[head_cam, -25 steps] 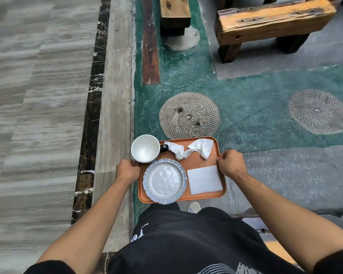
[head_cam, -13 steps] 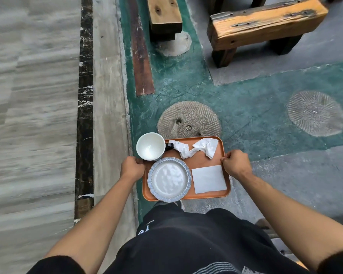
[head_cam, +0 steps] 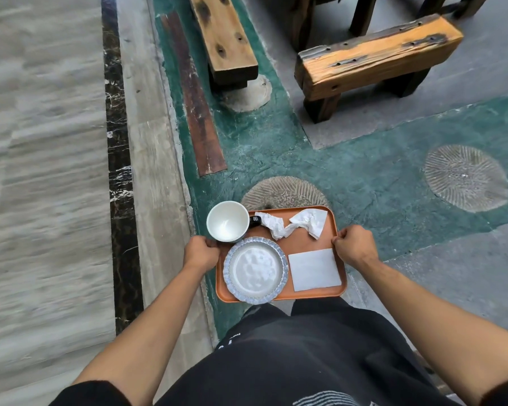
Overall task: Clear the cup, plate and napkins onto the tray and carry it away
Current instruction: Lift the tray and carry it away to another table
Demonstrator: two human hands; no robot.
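One wide-angle camera sits on my head, looking forward and steeply down along my own body. My dark shirt and both forearms fill the bottom edge, close to the lens; the tray (head_cam: pixel 302 244) sits near the middle of the frame at arm's reach. Beyond it the floor stretches away to wooden benches (head_cam: pixel 373 60) at the top. No second view shares this scene.
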